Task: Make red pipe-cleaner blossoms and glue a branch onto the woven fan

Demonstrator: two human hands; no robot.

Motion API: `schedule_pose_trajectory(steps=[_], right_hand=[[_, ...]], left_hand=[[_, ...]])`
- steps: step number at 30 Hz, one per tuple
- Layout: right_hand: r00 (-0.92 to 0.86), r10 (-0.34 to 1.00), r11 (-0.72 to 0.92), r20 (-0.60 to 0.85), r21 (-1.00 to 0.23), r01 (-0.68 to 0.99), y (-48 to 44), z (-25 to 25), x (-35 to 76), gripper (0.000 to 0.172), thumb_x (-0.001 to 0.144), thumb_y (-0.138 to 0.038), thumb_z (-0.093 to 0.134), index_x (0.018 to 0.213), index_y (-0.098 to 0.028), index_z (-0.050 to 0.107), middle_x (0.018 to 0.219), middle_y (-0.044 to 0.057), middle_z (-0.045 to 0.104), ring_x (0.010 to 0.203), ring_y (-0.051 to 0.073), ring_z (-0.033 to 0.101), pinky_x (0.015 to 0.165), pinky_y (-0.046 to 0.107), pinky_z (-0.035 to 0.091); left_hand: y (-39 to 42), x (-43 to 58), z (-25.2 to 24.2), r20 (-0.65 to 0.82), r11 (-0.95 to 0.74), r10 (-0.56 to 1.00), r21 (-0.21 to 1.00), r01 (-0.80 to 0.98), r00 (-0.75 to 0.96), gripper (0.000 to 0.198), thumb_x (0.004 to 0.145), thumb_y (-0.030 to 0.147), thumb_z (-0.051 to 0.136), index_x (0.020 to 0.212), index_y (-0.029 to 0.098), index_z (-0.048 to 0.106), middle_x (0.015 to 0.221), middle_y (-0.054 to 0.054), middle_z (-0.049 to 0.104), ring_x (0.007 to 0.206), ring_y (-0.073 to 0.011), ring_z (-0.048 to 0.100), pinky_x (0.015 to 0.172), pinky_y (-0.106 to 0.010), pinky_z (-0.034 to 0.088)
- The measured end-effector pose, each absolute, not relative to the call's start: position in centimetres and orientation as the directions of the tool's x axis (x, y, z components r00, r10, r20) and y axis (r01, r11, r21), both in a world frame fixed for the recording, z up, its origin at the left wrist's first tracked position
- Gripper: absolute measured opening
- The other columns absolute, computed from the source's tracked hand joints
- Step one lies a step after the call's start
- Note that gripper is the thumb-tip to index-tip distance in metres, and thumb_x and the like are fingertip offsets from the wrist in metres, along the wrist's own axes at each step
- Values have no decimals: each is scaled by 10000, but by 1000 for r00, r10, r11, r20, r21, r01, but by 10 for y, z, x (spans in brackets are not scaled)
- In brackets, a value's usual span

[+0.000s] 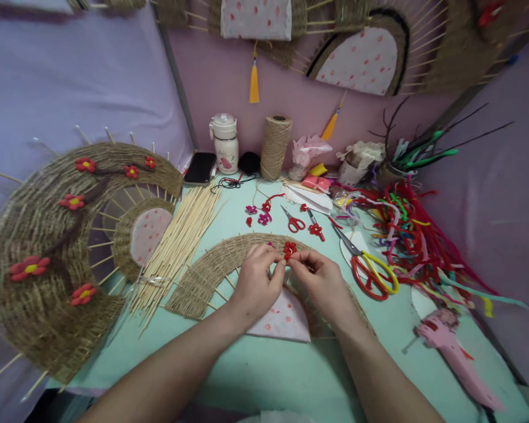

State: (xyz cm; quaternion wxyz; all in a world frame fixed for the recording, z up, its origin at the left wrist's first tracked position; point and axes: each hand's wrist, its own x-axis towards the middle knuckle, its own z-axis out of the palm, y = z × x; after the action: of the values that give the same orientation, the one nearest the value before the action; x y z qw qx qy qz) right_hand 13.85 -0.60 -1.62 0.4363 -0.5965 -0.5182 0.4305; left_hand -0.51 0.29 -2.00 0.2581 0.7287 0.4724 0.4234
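Mint table (pixel 268 370), red looped flower (pixel 290 249), pinched between left hand (pixel 256 283) and right hand (pixel 322 283), over woven fan (pixel 205 273)

craft table (twine (pixel 275 147), woven fans (pixel 62 252))

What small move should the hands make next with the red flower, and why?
Probably lower the red flower onto the woven arch just beneath it. The left hand and right hand pinch it at the arch's top edge, and the finished fan carries similar flowers.
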Motion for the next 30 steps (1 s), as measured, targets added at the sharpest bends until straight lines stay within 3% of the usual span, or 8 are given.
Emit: schedule_pose_trajectory(steps=[3,6,9,12,16,22,27,30], right_hand=[[39,996,57,83,-892,449,-8,-16,140,147,875,-307,566,827,-181,621,774,21,617,683,158,528,637,286,414],[-216,942,334,257,-669,663,-8,-13,147,130,919,-188,489,824,-187,577,851,53,597,817,197,524,731,327,417],[-455,859,507,236,-520,688,-4,-10,157,158,931,-124,449,837,-190,558,886,67,579,881,216,504,768,351,415],[-433,875,468,215,-603,646,-2,-9,163,124,942,-139,461,878,-195,551,894,54,579,886,201,519,772,338,429],[-316,924,369,214,-716,593,-1,-8,164,77,943,-190,498,910,-209,565,912,44,588,872,183,549,780,325,441],[-295,927,367,233,-729,578,-4,-6,161,143,961,-216,452,864,-212,557,905,48,589,883,188,549,792,330,432],[-309,936,324,167,-751,575,-3,-6,164,149,952,-215,451,842,-210,552,872,36,587,857,183,548,778,316,427],[-240,960,258,145,-790,556,-2,-6,164,160,947,-239,468,818,-213,560,862,30,601,854,184,559,775,307,422]], left_hand=[[6,-5,-18,263,-320,947,831,454,185,171,855,145,503,730,178,615,803,-34,604,861,-191,530,786,-325,407],[10,-7,-15,96,-185,970,888,421,224,197,792,107,505,624,175,581,705,-10,580,758,-169,528,722,-299,397],[14,-9,-13,-81,-49,941,928,368,327,204,742,91,503,562,175,546,636,8,570,685,-150,525,689,-281,395],[15,-10,-12,-126,2,931,940,342,342,182,753,126,512,589,175,574,657,8,591,703,-152,538,694,-275,397],[15,-10,-16,-32,-75,955,937,342,296,168,793,172,508,654,176,603,705,-4,600,759,-165,540,727,-288,398],[12,-8,-17,78,-198,949,900,389,305,182,840,173,508,682,173,599,741,-12,587,773,-169,536,742,-303,408],[8,-5,-20,193,-318,926,861,397,324,162,861,144,507,748,174,619,831,-36,609,881,-189,552,821,-326,421],[8,-5,-20,171,-293,933,871,393,317,164,867,144,510,753,172,625,821,-36,614,878,-190,552,822,-330,422]])
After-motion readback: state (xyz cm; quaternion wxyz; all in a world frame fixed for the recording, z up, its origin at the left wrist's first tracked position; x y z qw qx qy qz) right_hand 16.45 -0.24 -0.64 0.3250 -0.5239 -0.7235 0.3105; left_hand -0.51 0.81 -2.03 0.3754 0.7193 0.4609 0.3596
